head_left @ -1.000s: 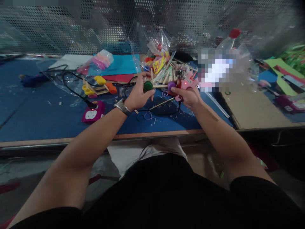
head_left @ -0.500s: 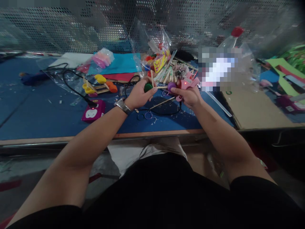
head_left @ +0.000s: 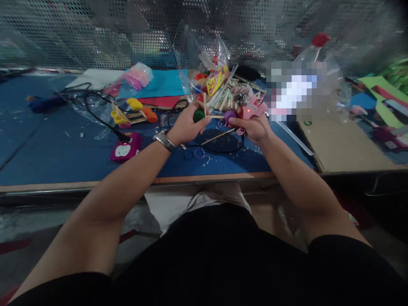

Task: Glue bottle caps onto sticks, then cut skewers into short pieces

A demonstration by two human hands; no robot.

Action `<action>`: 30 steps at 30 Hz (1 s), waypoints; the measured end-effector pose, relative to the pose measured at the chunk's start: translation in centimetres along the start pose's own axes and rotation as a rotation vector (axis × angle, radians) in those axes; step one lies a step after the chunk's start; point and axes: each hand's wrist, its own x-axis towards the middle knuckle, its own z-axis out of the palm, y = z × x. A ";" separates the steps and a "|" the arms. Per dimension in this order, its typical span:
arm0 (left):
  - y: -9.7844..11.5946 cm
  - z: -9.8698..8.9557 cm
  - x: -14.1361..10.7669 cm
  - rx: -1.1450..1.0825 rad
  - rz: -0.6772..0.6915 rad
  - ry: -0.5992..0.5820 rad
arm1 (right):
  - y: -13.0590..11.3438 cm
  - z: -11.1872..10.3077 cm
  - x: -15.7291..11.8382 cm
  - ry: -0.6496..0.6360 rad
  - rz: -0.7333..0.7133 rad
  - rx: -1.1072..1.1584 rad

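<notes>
Over the blue table (head_left: pixel 63 140), through the head view, I see the left hand (head_left: pixel 185 126) pinching a green cap (head_left: pixel 199 115) beside a wooden stick (head_left: pixel 205 102); the right hand (head_left: pixel 257 128) clasps a purple cap (head_left: pixel 229 115) and a pink glue gun (head_left: pixel 254 109), fingers partly hidden.

The left hand (head_left: pixel 185 126) has drawn in around the green cap (head_left: pixel 199 115); its forefinger, stretched out a second ago, now bends more; its thumb tip sits nearer the upright stick (head_left: pixel 205 104). The head view has shifted slightly.
</notes>
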 end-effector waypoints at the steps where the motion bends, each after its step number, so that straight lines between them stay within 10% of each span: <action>1: 0.0 0.0 0.0 -0.010 -0.001 -0.002 | 0.0 0.0 0.0 0.006 0.004 -0.009; 30: 1.8 -0.1 0.0 -0.074 -0.138 -0.039 | -0.1 -0.2 0.0 -0.026 -0.007 -0.018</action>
